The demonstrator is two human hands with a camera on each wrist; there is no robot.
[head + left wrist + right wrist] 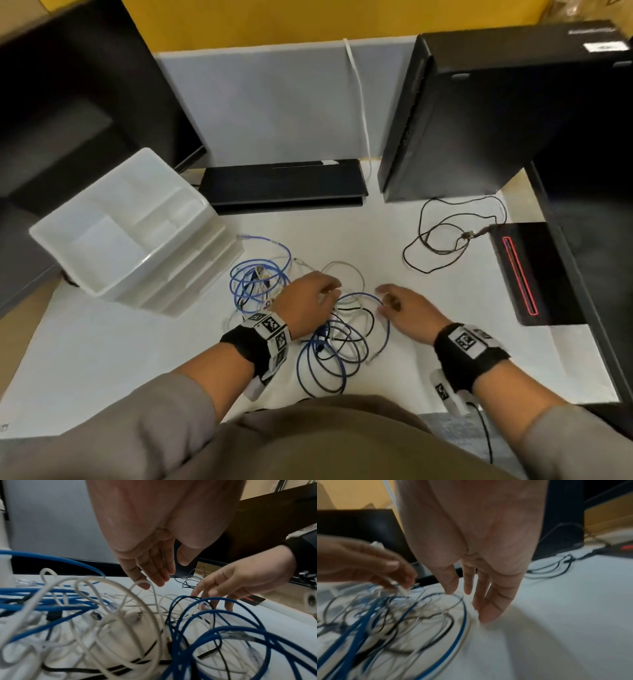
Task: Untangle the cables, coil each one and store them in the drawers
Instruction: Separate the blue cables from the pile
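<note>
Tangle of blue, white and black cables [318, 318]: I see it on the desk [428, 308] at centre, loops overlapping. My left hand [308, 305] hangs over it, fingers relaxed, one fingertip touching a white loop. My right hand [407, 313], at 3 o'clock, fingers spread, holds nothing. White drawers [137, 236] at 10 o'clock. Separate black cable [445, 236] at 2 o'clock.

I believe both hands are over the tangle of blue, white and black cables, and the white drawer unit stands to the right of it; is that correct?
Not quite: the drawer unit stands to the left of the tangle, as the head view shows. The rest holds: the left hand and right hand are both over the blue, white and black cables.
</note>
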